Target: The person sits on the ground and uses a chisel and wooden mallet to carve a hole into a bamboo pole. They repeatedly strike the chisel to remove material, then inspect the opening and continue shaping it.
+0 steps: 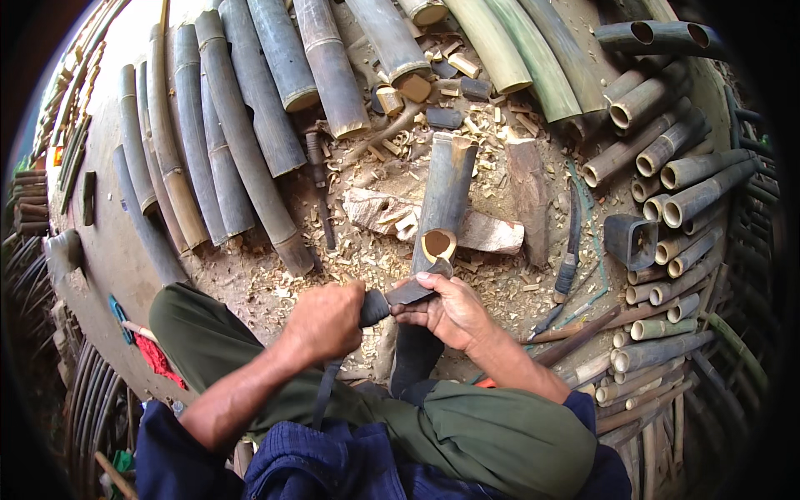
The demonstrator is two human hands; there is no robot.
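Observation:
My left hand (327, 321) is closed in a fist around the black wrapped handle (375, 308) of a knife with a broad, dark blade (412, 292). From the other side, my right hand (450, 310) grips the blade, thumb on top and fingers bent beneath it. Just beyond the blade lies a grey bamboo section (446, 187), pointing away from me, with a pale-rimmed round opening (438, 243) at its near part. It rests across a pale, rough wooden block (493, 233). Below the blade, a dark shape between my knees is partly hidden.
Long bamboo poles (246, 100) lie at the far left, and green ones (533, 58) at the far right. Cut bamboo tubes (708, 187) are stacked on the right beside a dark open container (631, 241). A wrapped-handle blade (570, 258) and a dark rod-like tool (317, 167) lie among shavings.

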